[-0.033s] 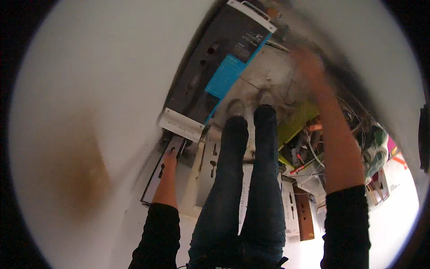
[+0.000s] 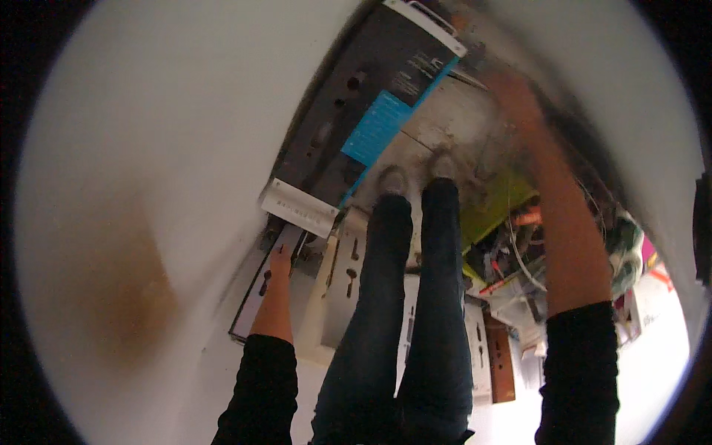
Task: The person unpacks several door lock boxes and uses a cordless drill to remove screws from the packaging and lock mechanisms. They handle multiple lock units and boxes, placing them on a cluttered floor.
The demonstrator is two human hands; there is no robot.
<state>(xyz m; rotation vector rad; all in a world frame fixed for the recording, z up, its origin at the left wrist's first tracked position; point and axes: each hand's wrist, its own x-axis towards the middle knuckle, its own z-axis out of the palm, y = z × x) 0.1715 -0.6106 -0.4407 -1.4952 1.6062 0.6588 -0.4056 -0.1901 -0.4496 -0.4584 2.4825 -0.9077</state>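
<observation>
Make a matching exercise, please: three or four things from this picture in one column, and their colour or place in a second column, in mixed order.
Things:
1. left hand
2. panel on the long dark box
3. right hand
4. flat piece beside the right leg

Descriptions:
A. yellow-green
B. raised far forward, blurred
C. bright blue
D. resting on a pale flat panel with keyhole slots

Pairs: 1-D, 2-C, 3-B, 4-A
</observation>
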